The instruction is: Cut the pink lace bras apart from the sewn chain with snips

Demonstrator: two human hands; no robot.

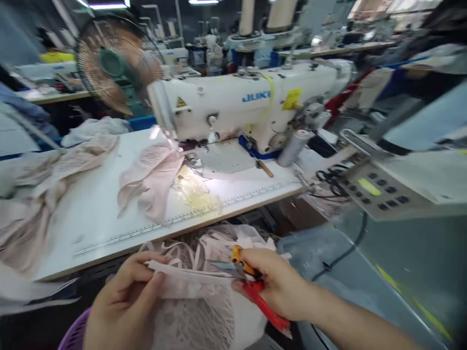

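Note:
My left hand (134, 291) pinches the upper edge of a pale pink lace garment piece (197, 291) in front of the table. In my right hand (280, 282) is a pair of small scissors (255, 287) with red and yellow-orange handles. The blades point left and lie close along the garment's top edge; whether they touch the cloth is hard to tell. Lower down, the lace panel hangs between both hands. Behind it a heap of pale straps and lace pieces (226, 238) shows below the table edge.
A white sewing machine (233, 102) stands on the white table (105, 209), with a pink piece (156, 175) under its needle area. More pink fabric (36, 204) lies left. A fan (116, 63) is behind, a control panel (379, 184) right, a purple basket (75, 330) lower left.

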